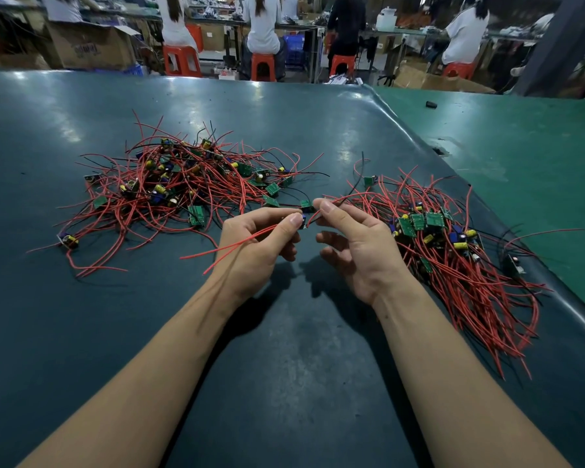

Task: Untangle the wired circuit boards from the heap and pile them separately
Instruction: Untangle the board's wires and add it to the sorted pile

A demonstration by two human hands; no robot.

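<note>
Two hands working one wired board between two piles of boards on a dark green surface.

The tangled heap of red-wired circuit boards sprawls left of the hands and a little beyond them; the sorted pile lies just right of the right hand, its wires combed toward the near edge of the surface. Between them, the left hand pinches red wires between thumb and curled fingers, loose ends trailing over its wrist. The right hand pinches another red wire with thumb and forefinger, its other fingers loosely curled. The small board sits between both thumbs, mostly hidden, so I can't make out its parts. Beyond the surface, seated workers on red stools are blurred.
</note>
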